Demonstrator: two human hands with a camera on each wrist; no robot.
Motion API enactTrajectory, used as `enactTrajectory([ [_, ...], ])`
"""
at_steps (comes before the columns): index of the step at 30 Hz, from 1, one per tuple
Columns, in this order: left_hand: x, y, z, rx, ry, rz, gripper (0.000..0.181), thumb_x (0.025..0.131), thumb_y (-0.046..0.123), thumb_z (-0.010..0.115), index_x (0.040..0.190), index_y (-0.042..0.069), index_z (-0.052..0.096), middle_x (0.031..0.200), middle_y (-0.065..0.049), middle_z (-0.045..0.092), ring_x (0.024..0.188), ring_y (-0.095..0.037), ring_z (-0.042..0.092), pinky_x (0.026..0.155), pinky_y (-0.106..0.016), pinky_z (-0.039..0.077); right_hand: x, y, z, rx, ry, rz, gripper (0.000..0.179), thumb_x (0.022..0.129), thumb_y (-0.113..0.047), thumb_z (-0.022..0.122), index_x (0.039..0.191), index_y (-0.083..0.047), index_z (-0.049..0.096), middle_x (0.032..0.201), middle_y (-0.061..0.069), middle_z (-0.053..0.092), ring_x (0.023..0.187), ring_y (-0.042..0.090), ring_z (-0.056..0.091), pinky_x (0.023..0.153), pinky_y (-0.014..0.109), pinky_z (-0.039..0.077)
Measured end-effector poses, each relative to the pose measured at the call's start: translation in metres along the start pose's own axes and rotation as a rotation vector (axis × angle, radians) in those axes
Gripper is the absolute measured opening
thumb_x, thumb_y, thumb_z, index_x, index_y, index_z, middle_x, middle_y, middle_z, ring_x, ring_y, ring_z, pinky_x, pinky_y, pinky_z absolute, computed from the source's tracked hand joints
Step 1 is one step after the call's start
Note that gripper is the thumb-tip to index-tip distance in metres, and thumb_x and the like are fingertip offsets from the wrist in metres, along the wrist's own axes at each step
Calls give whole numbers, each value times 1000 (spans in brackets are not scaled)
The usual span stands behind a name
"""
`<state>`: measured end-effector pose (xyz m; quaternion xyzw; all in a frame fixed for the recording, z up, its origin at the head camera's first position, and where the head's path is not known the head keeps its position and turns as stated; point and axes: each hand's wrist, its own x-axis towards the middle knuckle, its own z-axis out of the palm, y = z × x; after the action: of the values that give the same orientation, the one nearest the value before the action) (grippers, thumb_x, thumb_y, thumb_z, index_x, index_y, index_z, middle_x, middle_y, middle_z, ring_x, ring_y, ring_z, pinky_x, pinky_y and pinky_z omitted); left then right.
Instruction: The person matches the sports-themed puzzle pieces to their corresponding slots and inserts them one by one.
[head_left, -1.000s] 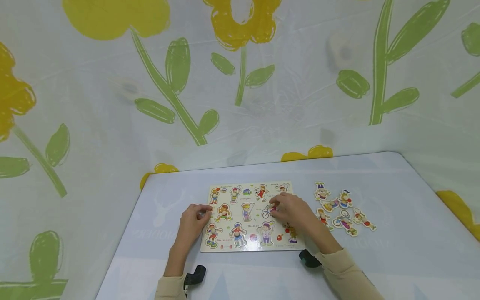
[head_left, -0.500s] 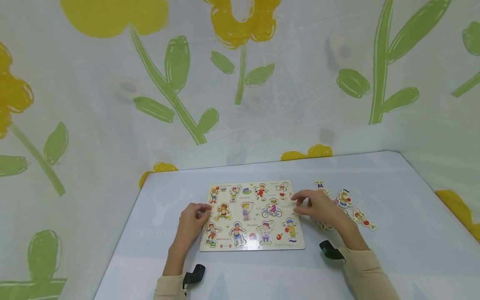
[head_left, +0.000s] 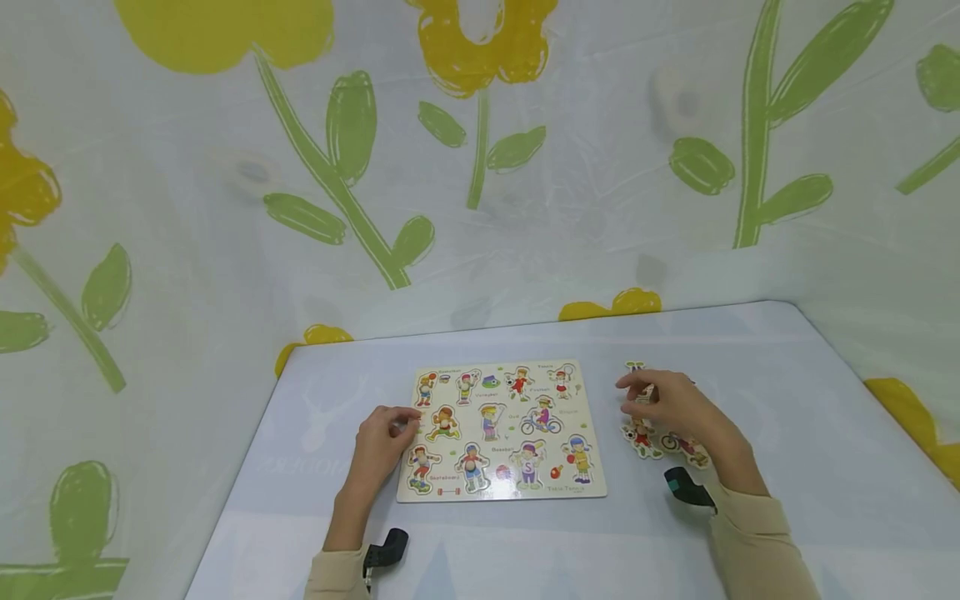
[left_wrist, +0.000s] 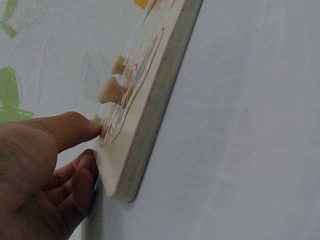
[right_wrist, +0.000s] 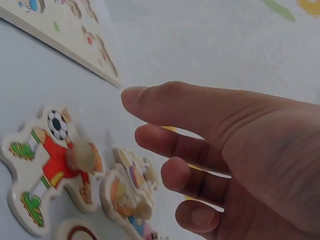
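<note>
A wooden peg puzzle board (head_left: 468, 437) with cartoon sports figures lies flat on the table. My left hand (head_left: 381, 446) holds its left edge, thumb on the top face and fingers curled at the side. Wooden knobs (left_wrist: 111, 90) stand up from pieces near that edge. Right of the board, my right hand (head_left: 686, 412) hovers over several loose puzzle pieces, its fingers loosely bent and apart, holding nothing. A footballer piece (right_wrist: 55, 160) with a knob lies below the thumb. A cyclist piece (head_left: 684, 448) lies beside it. The hand hides other pieces in the head view.
The pale table (head_left: 517, 550) carries the board and the loose pieces. Behind it hangs a white curtain (head_left: 585, 250) printed with flowers. A black wrist camera (head_left: 386, 547) sits at the left wrist, another black camera (head_left: 686, 487) at the right.
My right hand has left the cyclist picture on the board and moved right, over the loose pieces. My left hand stays at the board's left edge.
</note>
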<state>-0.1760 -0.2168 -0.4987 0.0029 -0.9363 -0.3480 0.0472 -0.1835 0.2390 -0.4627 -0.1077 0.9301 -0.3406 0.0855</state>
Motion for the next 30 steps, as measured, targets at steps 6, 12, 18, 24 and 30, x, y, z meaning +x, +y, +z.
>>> enactTrajectory([
  [6, -1, -2, 2, 5, 4, -6, 17, 88, 17, 72, 103, 12, 74, 97, -6, 65, 72, -11, 52, 61, -20, 41, -7, 10, -8, -20, 29, 9, 34, 87, -19, 73, 118, -9, 67, 98, 3, 65, 76, 16, 55, 61, 24, 47],
  [12, -1, -1, 1, -1, -1, -14, 17, 88, 18, 71, 104, 12, 74, 97, -5, 64, 72, -11, 51, 61, -19, 40, -11, 16, -15, -37, 41, 62, 36, 86, -22, 75, 120, -12, 67, 100, 5, 65, 81, 17, 55, 65, 26, 47],
  [18, -2, -1, 0, -1, -7, -22, 17, 89, 18, 71, 105, 12, 74, 98, -5, 64, 73, -12, 51, 61, -20, 40, -12, 20, -17, -64, 14, 121, 30, 86, -25, 74, 113, -11, 70, 100, 5, 67, 90, 22, 57, 76, 36, 51],
  [24, -1, -2, 0, -5, -10, -16, 18, 89, 18, 71, 105, 12, 74, 98, -5, 64, 73, -12, 50, 61, -19, 40, -11, 24, -16, -80, -45, 162, 25, 90, -20, 70, 110, -7, 71, 100, 7, 69, 90, 21, 59, 83, 45, 52],
  [30, 0, -2, 1, -2, -11, -16, 18, 88, 18, 71, 104, 11, 74, 98, -5, 64, 73, -12, 51, 61, -19, 40, -11, 25, -17, -103, -54, 180, 26, 90, -19, 69, 112, -5, 71, 101, 9, 69, 90, 22, 59, 84, 46, 52],
])
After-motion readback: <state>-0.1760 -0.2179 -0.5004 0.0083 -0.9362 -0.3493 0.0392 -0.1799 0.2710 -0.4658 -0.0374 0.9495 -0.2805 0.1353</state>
